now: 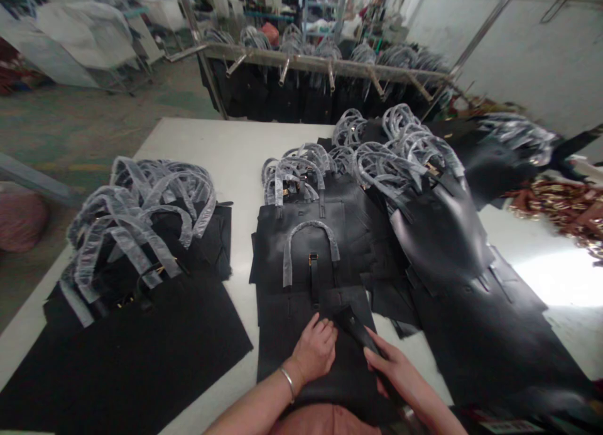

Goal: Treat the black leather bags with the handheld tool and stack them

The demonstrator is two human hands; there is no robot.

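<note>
My left hand (316,348), with a metal bangle at its wrist, rests on a black leather bag panel (277,350). Its fingers are curled together, and what they pinch, if anything, is hidden. In my right hand (396,367) is a black leather strap (354,329), gripped between thumb and fingers. The strap's wide far end lies just right of my left fingertips. Above my hands, a short buckled strap (315,278) hangs down the panel, under an arched handle (311,228) wrapped in clear plastic.
To the left lies a stack of black bag panels (155,353) with plastic-wrapped handles. More panels (438,228) are heaped on the right, beside brown straps with metal fittings (560,209). A metal rack (325,64) stands beyond the white table (188,137). A person (374,8) is far back.
</note>
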